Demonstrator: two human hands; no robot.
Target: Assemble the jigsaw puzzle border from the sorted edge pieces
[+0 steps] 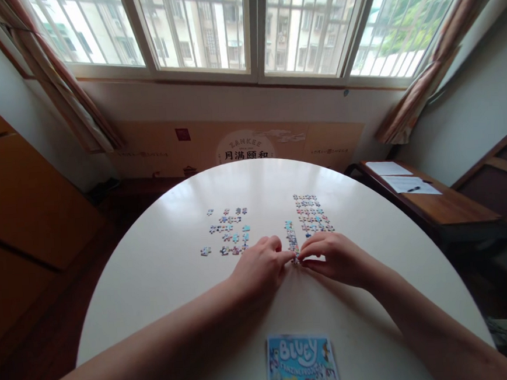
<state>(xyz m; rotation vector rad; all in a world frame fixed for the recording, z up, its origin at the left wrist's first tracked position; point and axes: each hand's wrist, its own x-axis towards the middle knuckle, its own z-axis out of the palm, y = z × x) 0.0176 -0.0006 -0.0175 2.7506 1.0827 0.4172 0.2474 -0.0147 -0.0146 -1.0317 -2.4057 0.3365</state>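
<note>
A narrow strip of joined jigsaw puzzle pieces point(290, 234) runs away from me on the table. At its near end, my left hand point(261, 262) is closed, its index finger reaching onto the strip. Facing it, my right hand point(331, 257) pinches a small jigsaw puzzle piece point(295, 260) at that same end; fingertips partly cover it. Beyond the left hand lie several loose puzzle pieces point(225, 228) in uneven rows. Behind the right hand are puzzle pieces point(310, 212) set out in tight rows, the nearest partly hidden by the fingers.
The round white table point(156, 291) carries a blue "Bluey" picture point(301, 365) at its near edge. A wooden side table point(451, 201) at the right holds papers point(404, 184) and a pen point(414, 189). Beyond the far edge, a printed cardboard panel point(201, 144) stands below barred windows.
</note>
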